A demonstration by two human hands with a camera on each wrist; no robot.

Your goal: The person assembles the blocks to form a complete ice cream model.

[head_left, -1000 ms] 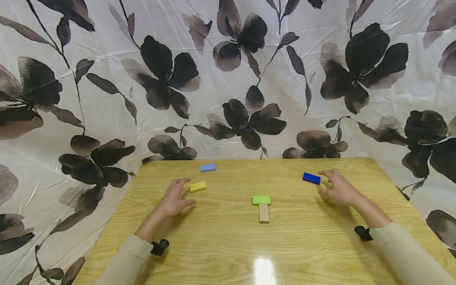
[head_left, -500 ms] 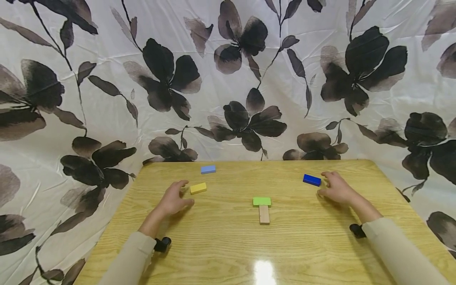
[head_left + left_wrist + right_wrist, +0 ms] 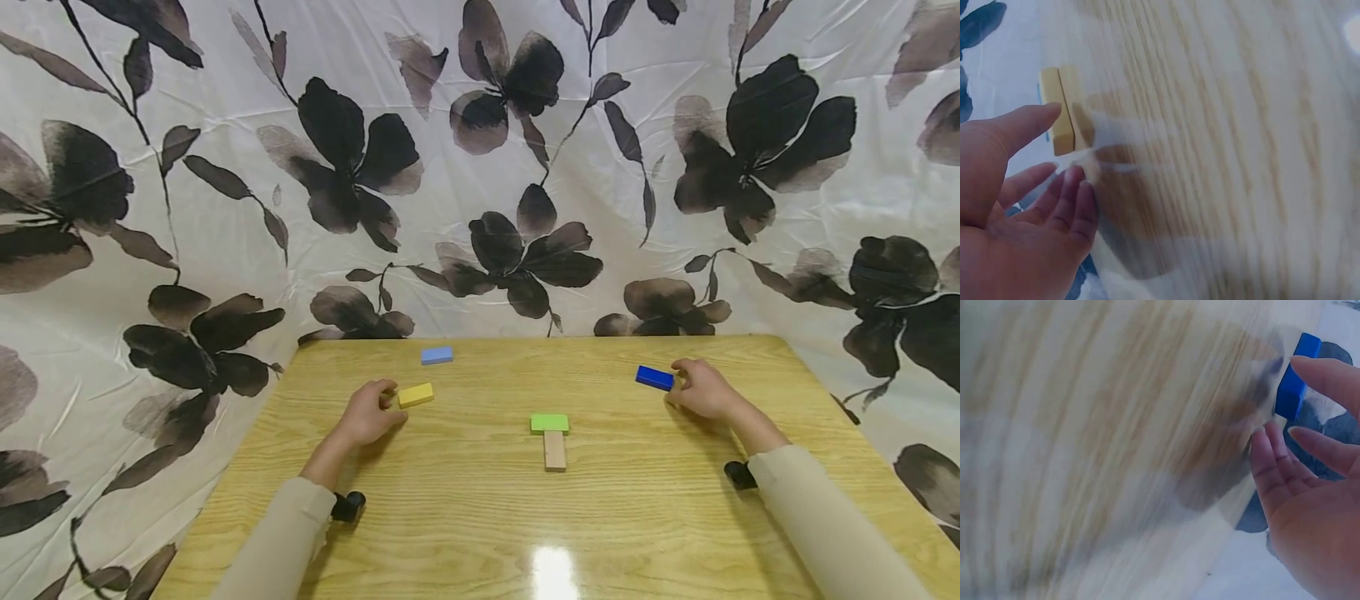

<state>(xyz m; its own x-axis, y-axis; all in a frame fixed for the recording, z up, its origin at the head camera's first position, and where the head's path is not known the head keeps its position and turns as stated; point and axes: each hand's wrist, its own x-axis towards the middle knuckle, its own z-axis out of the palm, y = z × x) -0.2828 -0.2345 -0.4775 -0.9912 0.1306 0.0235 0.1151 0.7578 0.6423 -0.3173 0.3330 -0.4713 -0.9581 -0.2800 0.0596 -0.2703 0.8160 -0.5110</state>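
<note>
At the left of the table, my left hand (image 3: 367,415) reaches around the near-left end of a yellow block (image 3: 417,395). Its thumb overlaps the yellow block (image 3: 1063,136) in the left wrist view, while the other fingers bend loosely below the end. Opposite, my right hand (image 3: 707,392) is right beside the right end of a dark blue block (image 3: 654,378). The right wrist view has the thumb tip over the dark blue block (image 3: 1289,403), with a gap between thumb and fingers. Both blocks lie flat on the wood.
A light blue block (image 3: 437,356) lies near the table's back edge, behind the yellow one. At mid-table a green block (image 3: 550,424) and a tan block (image 3: 554,452) form a T. A floral cloth (image 3: 480,183) hangs behind the wooden table (image 3: 465,517).
Both hands have drawn closer to their blocks, and the gap between thumb and fingers has narrowed. The right forearm has shifted slightly left. The blocks have stayed in place.
</note>
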